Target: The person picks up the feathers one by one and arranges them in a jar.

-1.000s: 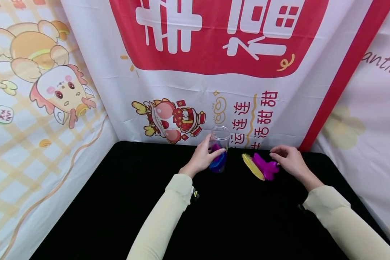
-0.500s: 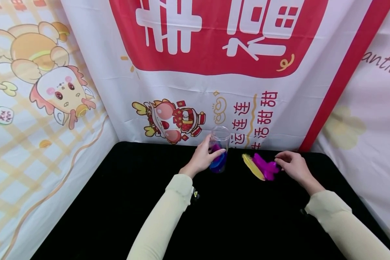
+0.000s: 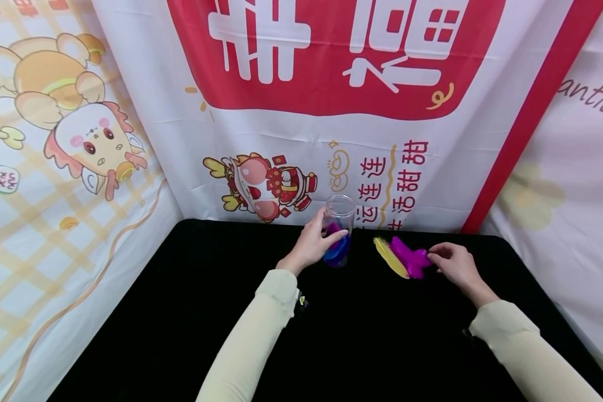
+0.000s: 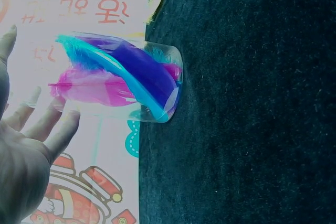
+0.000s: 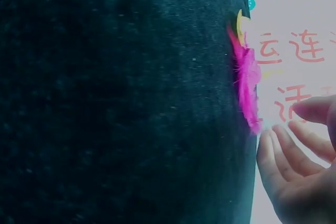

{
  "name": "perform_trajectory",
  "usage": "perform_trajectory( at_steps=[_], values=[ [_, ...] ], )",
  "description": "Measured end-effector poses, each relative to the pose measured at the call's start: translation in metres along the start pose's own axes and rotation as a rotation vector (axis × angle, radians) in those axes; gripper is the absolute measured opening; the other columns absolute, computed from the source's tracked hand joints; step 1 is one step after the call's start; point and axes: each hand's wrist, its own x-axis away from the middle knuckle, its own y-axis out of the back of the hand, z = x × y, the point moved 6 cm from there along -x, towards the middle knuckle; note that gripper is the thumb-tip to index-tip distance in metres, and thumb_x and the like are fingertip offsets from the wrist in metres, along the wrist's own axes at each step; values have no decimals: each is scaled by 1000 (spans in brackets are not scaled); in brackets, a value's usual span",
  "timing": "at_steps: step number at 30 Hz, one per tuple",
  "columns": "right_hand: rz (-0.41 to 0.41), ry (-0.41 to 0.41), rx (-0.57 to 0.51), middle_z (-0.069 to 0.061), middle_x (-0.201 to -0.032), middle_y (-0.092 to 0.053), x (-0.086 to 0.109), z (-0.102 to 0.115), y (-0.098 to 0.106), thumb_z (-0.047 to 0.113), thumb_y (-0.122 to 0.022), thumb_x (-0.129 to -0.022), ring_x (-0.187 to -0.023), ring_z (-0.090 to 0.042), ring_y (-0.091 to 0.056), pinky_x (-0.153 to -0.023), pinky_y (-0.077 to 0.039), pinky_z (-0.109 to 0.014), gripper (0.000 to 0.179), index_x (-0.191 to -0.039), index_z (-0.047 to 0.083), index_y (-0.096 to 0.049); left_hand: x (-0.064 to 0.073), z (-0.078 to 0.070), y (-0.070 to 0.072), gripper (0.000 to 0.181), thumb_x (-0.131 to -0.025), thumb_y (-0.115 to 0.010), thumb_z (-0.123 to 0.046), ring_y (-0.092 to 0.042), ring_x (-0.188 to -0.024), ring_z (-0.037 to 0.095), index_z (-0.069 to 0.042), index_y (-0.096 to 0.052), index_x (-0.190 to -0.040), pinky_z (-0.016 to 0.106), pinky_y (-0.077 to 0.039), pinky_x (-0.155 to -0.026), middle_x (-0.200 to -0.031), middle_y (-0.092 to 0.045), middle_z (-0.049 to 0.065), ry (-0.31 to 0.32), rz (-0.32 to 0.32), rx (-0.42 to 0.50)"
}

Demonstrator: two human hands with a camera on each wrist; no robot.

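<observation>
Toward the back of the black table, my left hand (image 3: 309, 245) holds a tall clear cup (image 3: 340, 206), thumb on the near side. The cup stands upright. Through its wall in the left wrist view show a purple-blue feather (image 4: 147, 66), a turquoise feather (image 4: 113, 64) and a pink feather (image 4: 100, 86). Right of the cup lie a yellow feather (image 3: 391, 258) and some magenta feathers (image 3: 412, 259), overlapping. My right hand (image 3: 457, 267) has its fingertips at the right end of the magenta feathers. The right wrist view shows its fingers loosely bent, with nothing visible between them.
A black cloth covers the table (image 3: 357, 335). Directly behind it hangs a white and red printed cloth (image 3: 281, 128), close to the cup. More printed cloths hang at the left (image 3: 65, 167) and right (image 3: 573, 223).
My right hand has shifted slightly right and nearer to me, down beside the magenta feathers' right end. The left hand, the cup and the loose feathers stay where they were.
</observation>
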Motion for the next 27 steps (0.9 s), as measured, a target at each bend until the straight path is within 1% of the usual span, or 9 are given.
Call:
perform_trajectory(
  at_steps=[1, 4, 9, 15, 21, 24, 27],
  values=[
    [0, -7, -5, -25, -107, -72, 1, -2, -1, 17, -65, -101, -74, -25, -72, -62, -58, -26, 32, -120, -8, -66, 0, 0, 0, 70, -98, -70, -40, -56, -134, 30, -23, -34, -156, 45, -49, -108, -144, -53, 6, -2, 0, 0],
    [7, -43, -35, -25, -104, -72, 3, -10, -4, 15, -65, -100, -73, -23, -71, -62, -59, -28, 33, -120, -11, -65, 1, 0, 0, 73, -97, -69, -45, -56, -134, 30, -22, -33, -156, 45, -49, -108, -145, -53, 7, -3, 2, -5],
    [37, -118, -111, -23, -101, -73, 6, -19, -9, 14, -63, -101, -74, -15, -70, -63, -61, -30, 35, -122, -14, -62, 1, 0, -1, 80, -95, -68, -54, -54, -135, 32, -20, -31, -158, 47, -49, -108, -148, -50, 13, -9, 13, -1],
    [71, -185, -180, -15, -97, -76, 7, -23, -14, 17, -64, -102, -74, -11, -69, -62, -60, -30, 38, -124, -14, -62, 2, -1, -1, 79, -94, -68, -56, -55, -134, 31, -22, -33, -156, 46, -50, -108, -147, -51, 9, -15, 5, -12],
    [72, -215, -193, -11, -96, -76, 6, -23, -19, 15, -66, -100, -72, -10, -69, -60, -59, -30, 38, -124, -14, -62, 2, -1, -1, 78, -95, -68, -54, -55, -134, 31, -23, -33, -157, 46, -50, -107, -147, -51, 10, -20, 2, -8],
    [53, -222, -208, -11, -93, -76, 5, -24, -20, 12, -66, -99, -71, -11, -69, -60, -59, -29, 35, -123, -14, -62, 3, -2, -1, 75, -96, -69, -51, -55, -134, 31, -25, -33, -156, 46, -50, -107, -147, -51, 8, -15, 1, -7],
    [30, -208, -216, -12, -91, -76, 6, -22, -21, 9, -65, -99, -70, -12, -69, -59, -59, -30, 33, -123, -14, -63, 4, -2, -1, 72, -97, -70, -47, -56, -133, 30, -27, -34, -155, 45, -50, -108, -145, -52, 6, -13, -4, -8]
  ],
)
